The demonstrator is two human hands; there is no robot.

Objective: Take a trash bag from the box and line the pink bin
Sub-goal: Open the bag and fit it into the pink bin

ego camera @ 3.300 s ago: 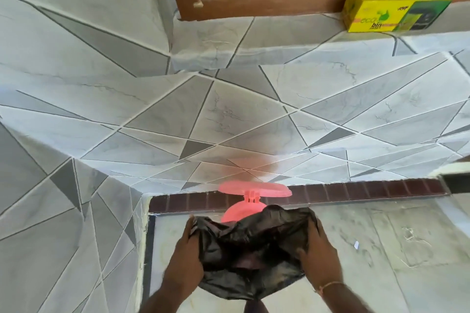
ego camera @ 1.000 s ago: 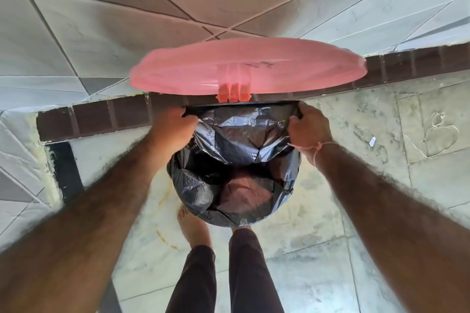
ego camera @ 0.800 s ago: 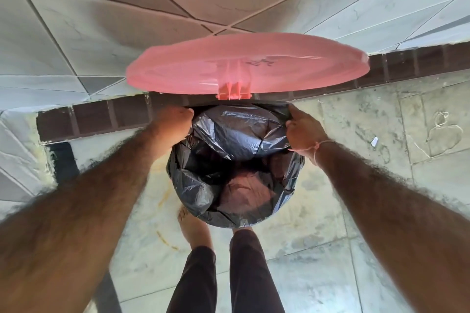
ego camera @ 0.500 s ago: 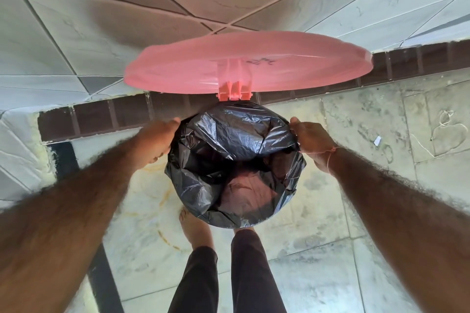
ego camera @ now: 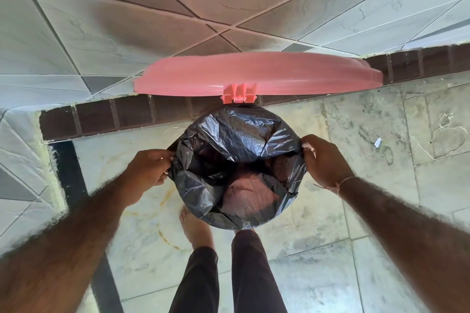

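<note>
both hands, left (ego camera: 148,174) and right (ego camera: 324,160), pinch the trash bag (ego camera: 236,160); pull its hem evenly over the pink bin's rim (lid (ego camera: 256,76) up).

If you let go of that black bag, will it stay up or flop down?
Probably flop a bit: the black trash bag looks thin and crinkly, sagging in folds inside the pink bin. It seems very light. Its edge, pinched by the left hand and right hand, may slip inward.

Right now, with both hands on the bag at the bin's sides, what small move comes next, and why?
Probably draw the bag edge down over the rim. The left hand and right hand each pinch it at opposite sides, and it looks loose and crumpled there.
</note>
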